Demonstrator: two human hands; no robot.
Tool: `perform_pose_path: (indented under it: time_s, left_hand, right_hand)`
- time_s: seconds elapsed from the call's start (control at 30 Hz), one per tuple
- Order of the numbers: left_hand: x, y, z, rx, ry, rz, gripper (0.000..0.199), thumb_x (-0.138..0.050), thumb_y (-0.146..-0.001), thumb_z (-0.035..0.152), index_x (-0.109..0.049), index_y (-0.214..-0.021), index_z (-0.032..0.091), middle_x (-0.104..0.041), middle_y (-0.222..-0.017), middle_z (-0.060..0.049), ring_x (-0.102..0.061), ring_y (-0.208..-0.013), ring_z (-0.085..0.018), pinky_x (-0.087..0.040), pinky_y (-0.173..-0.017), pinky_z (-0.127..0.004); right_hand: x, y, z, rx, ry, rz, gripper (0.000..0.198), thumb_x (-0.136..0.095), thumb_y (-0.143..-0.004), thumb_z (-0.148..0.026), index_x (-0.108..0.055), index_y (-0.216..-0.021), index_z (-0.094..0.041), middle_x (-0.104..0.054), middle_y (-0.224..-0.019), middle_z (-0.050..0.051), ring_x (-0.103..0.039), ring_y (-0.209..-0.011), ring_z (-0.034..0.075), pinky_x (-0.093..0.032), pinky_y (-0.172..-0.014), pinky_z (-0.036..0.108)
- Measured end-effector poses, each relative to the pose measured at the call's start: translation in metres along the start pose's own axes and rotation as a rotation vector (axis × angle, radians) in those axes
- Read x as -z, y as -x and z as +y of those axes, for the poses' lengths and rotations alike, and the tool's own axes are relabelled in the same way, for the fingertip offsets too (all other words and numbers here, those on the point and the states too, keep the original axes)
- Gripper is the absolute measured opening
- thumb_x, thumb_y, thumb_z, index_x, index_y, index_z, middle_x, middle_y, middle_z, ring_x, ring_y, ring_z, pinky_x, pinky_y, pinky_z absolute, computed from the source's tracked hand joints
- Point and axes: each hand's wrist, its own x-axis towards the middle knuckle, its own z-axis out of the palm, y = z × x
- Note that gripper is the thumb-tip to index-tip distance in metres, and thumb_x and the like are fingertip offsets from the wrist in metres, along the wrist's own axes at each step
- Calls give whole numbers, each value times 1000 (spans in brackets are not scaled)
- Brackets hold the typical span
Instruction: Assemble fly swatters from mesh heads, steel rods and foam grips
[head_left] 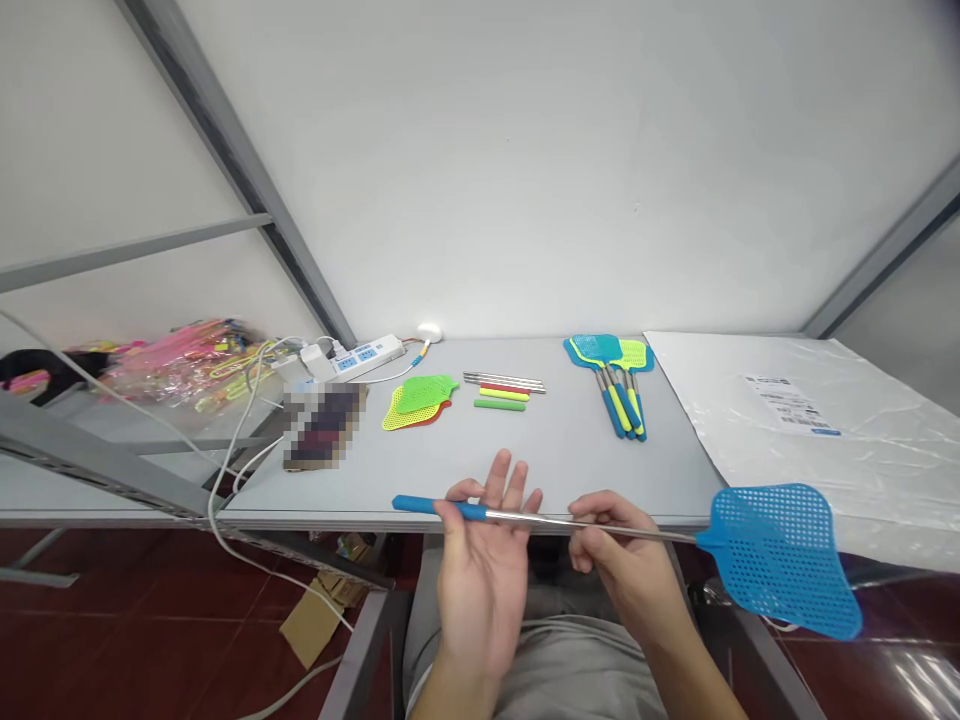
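Observation:
A blue fly swatter (784, 555) with a metal telescopic rod lies crosswise in front of me, its mesh head at the right. My left hand (487, 560) is palm up near the table's front edge. Its thumb and forefinger are on the blue handle, while the other fingers stretch out behind the rod. My right hand (619, 555) pinches the thin part of the rod between thumb and fingers. Beyond my hands lie loose green and yellow mesh heads (426, 393), several metal rods (506, 381) and a green handle tube (499, 405).
Assembled swatters (619, 395) lie stacked at the back right, beside a white plastic package (810, 430) with a label. A power strip (367, 357) with cables stands at the back left, near a blurred patch (326, 428). Bagged colourful items (195, 365) sit beyond the metal frame.

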Motion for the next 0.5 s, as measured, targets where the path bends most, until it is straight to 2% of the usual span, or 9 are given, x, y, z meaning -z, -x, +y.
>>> perform_pose_path:
  time_s: [0.1,0.17,0.27,0.37,0.5]
  left_hand:
    - [3,-7,17,-65,1,12,30,-45,-94,50,-61,-87,25,-58,-135,-5,-52,-126,-26,-46,-100,-47]
    - [6,-12,27,-81,-5,21,24,-47,-96,40,-61,-85,23,-60,-131,-6,-54,-125,-25,-45,-101,-46]
    - [12,-17,37,-73,-18,69,16,-51,-93,26,-62,-83,21,-69,-112,-5,-61,-115,-23,-43,-104,-46]
    - [17,-22,45,-73,-24,136,13,-53,-90,22,-62,-81,19,-71,-93,-4,-67,-102,-21,-43,-104,-47]
    - [22,-30,53,-214,-92,186,9,-58,-86,24,-61,-79,20,-69,-81,1,-69,-88,-19,-45,-101,-51]
  right_hand:
    - [15,0,-5,30,-218,81,25,-65,-83,-47,-66,-89,-22,-48,-53,-4,-43,-47,9,-38,-49,25]
    - [22,-1,-10,42,-284,157,28,-61,-84,-51,-66,-90,-23,-45,-53,-5,-39,-47,9,-38,-48,24]
    - [32,-4,-18,73,-310,270,40,-51,-87,-59,-67,-95,-23,-42,-53,-4,-38,-48,10,-38,-47,24]
    - [41,-7,-25,110,-295,369,47,-42,-91,-58,-69,-100,-21,-44,-56,-2,-41,-51,12,-40,-50,26]
    - [48,-11,-32,205,-233,439,42,-46,-91,-51,-70,-104,-20,-52,-71,1,-48,-62,14,-43,-55,27]
